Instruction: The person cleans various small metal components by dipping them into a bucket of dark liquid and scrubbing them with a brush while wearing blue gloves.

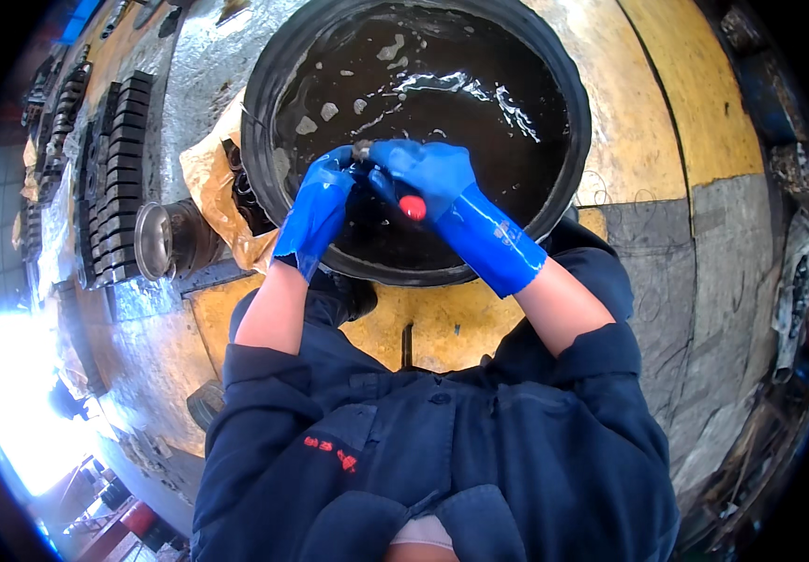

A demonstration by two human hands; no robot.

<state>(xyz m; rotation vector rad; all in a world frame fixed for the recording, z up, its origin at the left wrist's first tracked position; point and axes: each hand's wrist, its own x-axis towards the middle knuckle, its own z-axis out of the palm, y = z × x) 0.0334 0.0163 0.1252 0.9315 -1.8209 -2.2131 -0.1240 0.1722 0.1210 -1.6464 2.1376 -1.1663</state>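
Note:
Both of my hands wear long blue rubber gloves and meet over a round black tub (576,103) of dark, murky liquid. My right hand (432,173) is closed round a tool with a red, rounded handle end (412,208); the rest of the tool is hidden by the glove. My left hand (329,173) is closed beside it, its fingers curled in toward the right. A small greyish piece (361,150) shows between the fingertips of the two hands. What the left hand grips is too covered to name.
Left of the tub lies an open brown paper bag (203,169) of dark metal parts. Beyond it are a metal cylinder (153,240) on its side and stacked rows of dark blocks (123,178). Yellow and grey boards (648,253) cover the floor. Scrap lines the right edge.

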